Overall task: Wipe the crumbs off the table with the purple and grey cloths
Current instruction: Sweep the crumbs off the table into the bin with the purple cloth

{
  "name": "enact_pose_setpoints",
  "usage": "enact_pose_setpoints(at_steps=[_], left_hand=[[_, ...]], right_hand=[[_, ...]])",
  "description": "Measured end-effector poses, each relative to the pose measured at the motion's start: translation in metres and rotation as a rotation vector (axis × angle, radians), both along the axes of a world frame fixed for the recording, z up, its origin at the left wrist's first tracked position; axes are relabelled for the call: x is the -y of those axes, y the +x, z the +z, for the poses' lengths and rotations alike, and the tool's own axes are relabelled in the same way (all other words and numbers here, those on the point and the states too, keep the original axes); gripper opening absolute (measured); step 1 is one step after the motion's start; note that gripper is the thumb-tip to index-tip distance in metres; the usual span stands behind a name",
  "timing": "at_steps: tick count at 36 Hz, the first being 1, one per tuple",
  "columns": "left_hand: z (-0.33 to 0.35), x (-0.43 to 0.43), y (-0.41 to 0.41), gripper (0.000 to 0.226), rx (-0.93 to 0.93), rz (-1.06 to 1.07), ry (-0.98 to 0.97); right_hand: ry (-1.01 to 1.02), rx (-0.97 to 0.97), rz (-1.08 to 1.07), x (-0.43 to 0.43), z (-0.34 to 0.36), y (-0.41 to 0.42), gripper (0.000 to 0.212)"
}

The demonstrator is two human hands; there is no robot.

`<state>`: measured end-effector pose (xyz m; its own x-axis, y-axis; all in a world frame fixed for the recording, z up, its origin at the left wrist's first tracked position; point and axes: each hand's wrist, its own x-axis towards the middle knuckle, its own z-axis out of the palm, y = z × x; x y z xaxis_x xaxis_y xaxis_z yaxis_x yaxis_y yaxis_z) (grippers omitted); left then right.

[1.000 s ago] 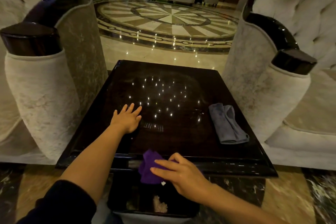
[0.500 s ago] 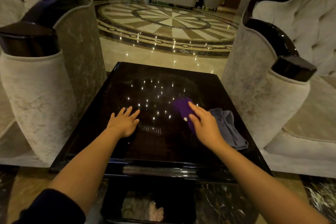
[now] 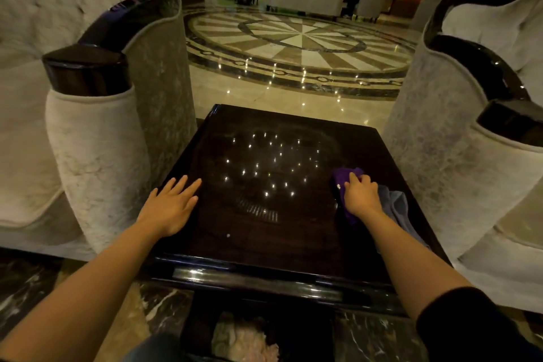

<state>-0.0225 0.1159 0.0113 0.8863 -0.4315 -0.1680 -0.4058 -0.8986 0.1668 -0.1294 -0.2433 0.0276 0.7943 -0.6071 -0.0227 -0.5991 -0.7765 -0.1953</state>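
Note:
A dark glossy table [image 3: 264, 244] stands between two pale armchairs. My right hand [image 3: 360, 194] presses the purple cloth [image 3: 342, 182] flat onto the table's right side, fingers spread over it. The grey cloth [image 3: 396, 209] lies just right of that hand, partly under my wrist and forearm. My left hand [image 3: 172, 206] rests palm down on the table's left side, fingers apart, holding nothing. One small pale crumb [image 3: 228, 235] lies near the front middle of the table.
A pale armchair [image 3: 97, 156] stands close on the left, another armchair [image 3: 470, 170] close on the right. A dark bin [image 3: 246, 338] with crumpled paper sits on the floor below the table's front edge. Polished marble floor stretches beyond the table.
My right hand carried the purple cloth from over the bin at the front edge up onto the table, then slid it right, next to the grey cloth. My left hand stayed flat.

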Motion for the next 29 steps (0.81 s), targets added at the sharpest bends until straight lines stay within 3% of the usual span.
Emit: enact_pose_setpoints(at_steps=[10, 17, 20, 29], left_hand=[[-0.007, -0.022, -0.019, 0.049, -0.042, 0.021, -0.057], [-0.012, -0.019, -0.024, 0.048, -0.031, 0.028, -0.105], [-0.016, -0.021, -0.025, 0.048, -0.016, 0.029, -0.131], [-0.021, -0.022, -0.026, 0.048, 0.028, 0.014, -0.159]], right_hand=[[-0.123, -0.217, 0.196, -0.01, -0.002, 0.003, 0.042], [-0.033, -0.043, 0.37, -0.049, -0.006, -0.002, 0.04], [0.108, 0.012, 0.386, -0.072, -0.009, 0.001, 0.043], [0.157, 0.006, 0.697, -0.148, -0.009, -0.003, 0.045]])
